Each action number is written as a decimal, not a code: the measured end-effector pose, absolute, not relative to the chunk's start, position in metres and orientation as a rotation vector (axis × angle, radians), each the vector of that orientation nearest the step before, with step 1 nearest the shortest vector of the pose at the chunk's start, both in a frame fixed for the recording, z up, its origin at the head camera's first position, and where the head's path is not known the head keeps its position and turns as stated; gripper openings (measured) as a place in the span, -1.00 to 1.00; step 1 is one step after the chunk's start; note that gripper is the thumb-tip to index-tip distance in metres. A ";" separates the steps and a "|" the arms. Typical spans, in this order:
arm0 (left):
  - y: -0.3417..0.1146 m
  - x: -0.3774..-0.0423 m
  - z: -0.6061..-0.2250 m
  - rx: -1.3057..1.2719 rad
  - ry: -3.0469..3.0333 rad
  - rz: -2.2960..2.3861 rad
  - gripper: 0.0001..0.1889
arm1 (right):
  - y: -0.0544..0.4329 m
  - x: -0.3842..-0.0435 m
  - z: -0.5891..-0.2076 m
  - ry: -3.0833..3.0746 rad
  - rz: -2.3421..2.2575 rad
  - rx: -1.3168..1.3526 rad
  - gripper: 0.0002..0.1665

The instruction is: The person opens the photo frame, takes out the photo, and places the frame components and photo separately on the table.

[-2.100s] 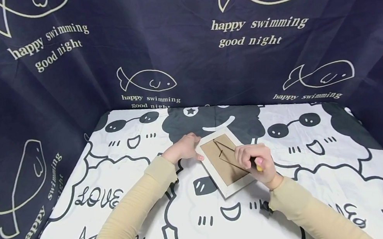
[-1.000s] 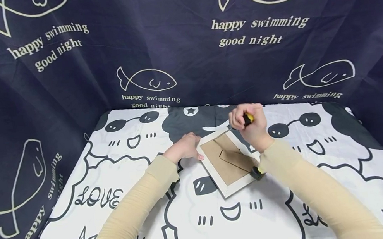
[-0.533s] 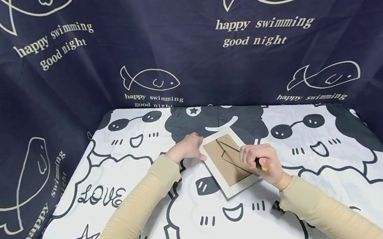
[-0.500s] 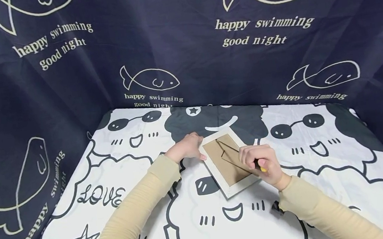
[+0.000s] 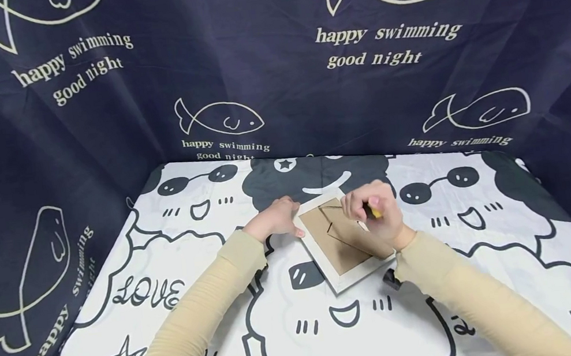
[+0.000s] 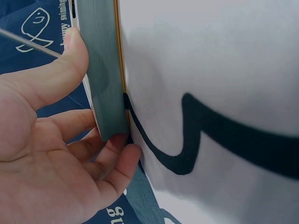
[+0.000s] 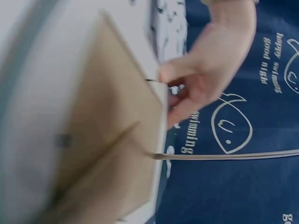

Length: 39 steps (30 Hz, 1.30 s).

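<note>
Clock positions refer to the head view, with the frame's centre as the hub.

The dark blue backdrop (image 5: 3,173), printed with fish and lettering, starts at the far left and runs across 12 o'clock to the right side. In front of it lies the white tablecloth (image 5: 168,254), printed with black cartoon figures. The left cream sleeve (image 5: 195,315) enters from 8 o'clock.

The left hand (image 5: 274,218) is at 10 o'clock. It grips the frame at a corner: the thumb bears on one side and the curled fingers reach around the adjoining side.

The frame (image 5: 321,255) rests on the tablecloth, turned so that one corner points toward 6 o'clock. Its white border surrounds a brown backing board (image 5: 332,248). A small dark mark (image 5: 329,227) shows on the board, with shadow lines crossing nearby.

The tool has a slender metal shaft (image 7: 229,156), its tip at 11 o'clock over the board; contact cannot be determined. The yellow part of its handle (image 5: 376,213) shows at 2 o'clock, inside the right hand (image 5: 377,203), which is curled firmly around it above the frame. The right wrist view is partly blurred.

A black wrist fitting (image 5: 392,279) sits near 4 o'clock, beside the right cream sleeve (image 5: 475,291).
</note>
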<state>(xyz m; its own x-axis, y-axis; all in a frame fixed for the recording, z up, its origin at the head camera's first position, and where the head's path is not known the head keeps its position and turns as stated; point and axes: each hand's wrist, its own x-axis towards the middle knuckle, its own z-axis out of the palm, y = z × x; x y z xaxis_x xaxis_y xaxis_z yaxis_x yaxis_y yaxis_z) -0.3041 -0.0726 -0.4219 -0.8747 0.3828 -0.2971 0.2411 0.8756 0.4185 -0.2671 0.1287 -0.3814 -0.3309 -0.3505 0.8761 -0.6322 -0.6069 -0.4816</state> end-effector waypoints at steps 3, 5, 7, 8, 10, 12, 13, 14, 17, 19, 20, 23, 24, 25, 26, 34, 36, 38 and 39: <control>-0.073 -0.305 -0.422 0.466 2.673 0.522 -0.12 | 0.124 -0.277 -0.373 -1.276 2.149 1.608 -0.51; -0.073 -0.305 -0.423 0.466 2.674 0.516 -0.11 | 0.121 -0.285 -0.368 -1.294 2.210 1.557 -0.49; -0.073 -0.305 -0.423 0.464 2.672 0.512 -0.11 | 0.120 -0.293 -0.363 -1.315 2.271 1.500 -0.48; -0.073 -0.306 -0.423 0.464 2.672 0.513 -0.11 | 0.119 -0.298 -0.360 -1.323 2.305 1.474 -0.49; -0.073 -0.305 -0.424 0.459 2.671 0.513 -0.10 | 0.116 -0.306 -0.355 -1.336 2.383 1.409 -0.52; -0.073 -0.305 -0.424 0.456 2.671 0.515 -0.10 | 0.113 -0.313 -0.350 -1.370 2.437 1.349 -0.55; -0.073 -0.306 -0.425 0.454 2.673 0.517 -0.10 | 0.111 -0.317 -0.347 -1.388 2.461 1.317 -0.57; -0.073 -0.306 -0.425 0.451 2.673 0.517 -0.10 | 0.108 -0.321 -0.345 -1.410 2.483 1.286 -0.59; -0.074 -0.305 -0.426 0.442 2.672 0.525 -0.11 | 0.102 -0.331 -0.338 -1.487 2.519 1.173 -0.59; -0.074 -0.306 -0.426 0.443 2.676 0.523 -0.11 | 0.098 -0.339 -0.334 -1.529 2.550 1.085 -0.58; -0.073 -0.306 -0.426 0.443 2.676 0.524 -0.11 | 0.096 -0.343 -0.332 -1.551 2.561 1.041 -0.57; -0.073 -0.306 -0.425 0.449 2.681 0.522 -0.10 | 0.091 -0.354 -0.327 -1.609 2.590 0.911 -0.54; -0.073 -0.306 -0.425 0.454 2.683 0.517 -0.10 | 0.090 -0.358 -0.326 -1.634 2.588 0.875 -0.53; -0.073 -0.306 -0.425 0.457 2.685 0.516 -0.10 | 0.088 -0.362 -0.325 -1.658 2.585 0.842 -0.52; -0.073 -0.306 -0.424 0.460 2.684 0.518 -0.10 | 0.086 -0.366 -0.324 -1.679 2.583 0.814 -0.51; -0.074 -0.305 -0.422 0.454 2.690 0.517 -0.11 | 0.072 -0.392 -0.321 -1.788 2.562 0.619 -0.49; -0.074 -0.305 -0.422 0.453 2.695 0.516 -0.12 | 0.068 -0.396 -0.321 -1.809 2.539 0.587 -0.49; -0.074 -0.305 -0.423 0.453 2.695 0.514 -0.12 | 0.065 -0.399 -0.322 -1.832 2.526 0.570 -0.49; -0.074 -0.305 -0.423 0.453 2.693 0.514 -0.12 | 0.063 -0.401 -0.323 -1.844 2.520 0.565 -0.49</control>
<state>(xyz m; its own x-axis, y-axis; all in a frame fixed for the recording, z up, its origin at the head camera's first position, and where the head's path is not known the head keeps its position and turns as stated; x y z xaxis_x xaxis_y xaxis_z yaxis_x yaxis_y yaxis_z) -0.3045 -0.0740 -0.4230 -0.8834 0.3712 -0.2859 0.2400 0.8825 0.4045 -0.4007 0.0627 -0.3228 -0.9361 -0.2321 0.2642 -0.1817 -0.3240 -0.9285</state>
